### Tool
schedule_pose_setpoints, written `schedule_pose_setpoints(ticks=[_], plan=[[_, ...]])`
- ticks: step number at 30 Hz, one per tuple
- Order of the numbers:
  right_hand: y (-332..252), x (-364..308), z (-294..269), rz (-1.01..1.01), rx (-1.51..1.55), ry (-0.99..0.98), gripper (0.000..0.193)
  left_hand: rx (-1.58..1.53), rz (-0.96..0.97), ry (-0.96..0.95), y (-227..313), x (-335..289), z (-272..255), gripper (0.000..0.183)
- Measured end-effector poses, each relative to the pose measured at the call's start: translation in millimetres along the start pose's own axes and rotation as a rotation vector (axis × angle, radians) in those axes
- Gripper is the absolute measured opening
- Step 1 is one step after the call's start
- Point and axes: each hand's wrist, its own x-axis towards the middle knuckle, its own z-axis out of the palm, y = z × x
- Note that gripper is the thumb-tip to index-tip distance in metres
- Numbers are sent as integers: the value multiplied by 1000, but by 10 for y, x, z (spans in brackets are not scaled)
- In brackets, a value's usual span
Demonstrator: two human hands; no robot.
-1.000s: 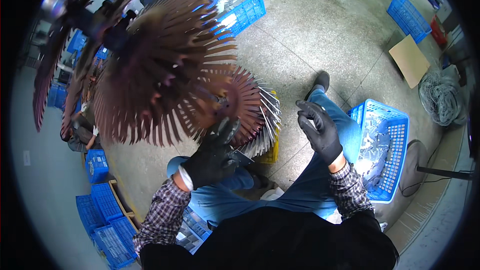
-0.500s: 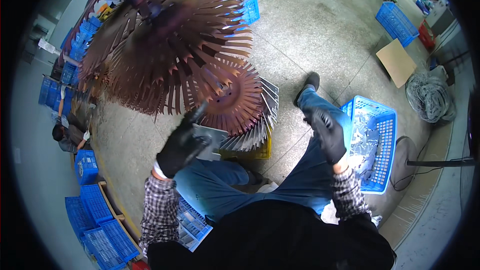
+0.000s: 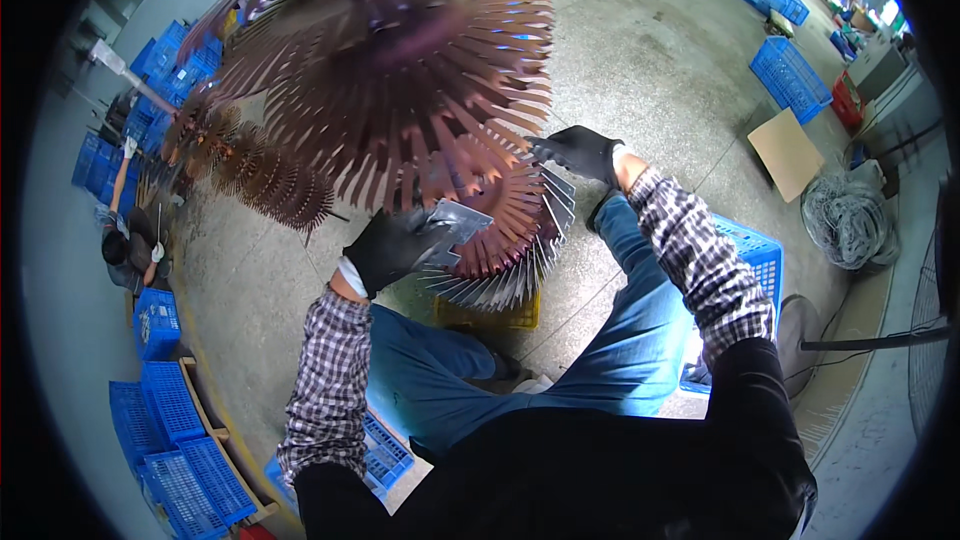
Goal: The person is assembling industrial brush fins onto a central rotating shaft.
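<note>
My left hand (image 3: 392,246), in a black glove, is closed on a few flat grey metal plates (image 3: 462,221) in front of a brown tiered rack. My right hand (image 3: 582,152), gloved too, reaches over my right leg to the rack's right side. Its fingertips are pressed together at the fins; what they pinch, if anything, is too small to make out. The rack's large upper disc (image 3: 400,90) of radiating slotted fins is partly blurred and covers part of the smaller lower disc (image 3: 515,205). Grey plates (image 3: 500,288) stand fanned around that lower disc's edge.
A yellow crate (image 3: 505,316) sits beneath the lower disc. A blue basket (image 3: 765,265) is by my right leg, another (image 3: 390,455) at my left. Blue crates (image 3: 190,470) line the left wall, where another person (image 3: 130,255) crouches. Cardboard (image 3: 787,155) and coiled wire (image 3: 848,220) lie right.
My right hand has moved from above my right knee left and forward to the rack. My left hand with the plates is slightly further right. The upper disc appears shifted right.
</note>
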Motion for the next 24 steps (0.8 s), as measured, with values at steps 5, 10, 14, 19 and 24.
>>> schedule_pose_setpoints(ticks=[5, 10, 14, 19, 24], plan=[[354, 290, 13, -571, -474, 176, 40, -489, -302, -96, 67, 56, -163, 22], [311, 493, -27, -392, -781, -100, 45, -718, -317, -67, 53, 58, 42, 24], [402, 547, -48, -368, -976, -132, 46, -720, -229, -28, -8, 109, 213, 26], [623, 650, 128, -600, -1214, 78, 47, -699, -188, -4, -23, 86, 313, 28], [1525, 290, 43, -318, -877, 143, 46, -596, -18, 35, -111, 164, 436, 26]])
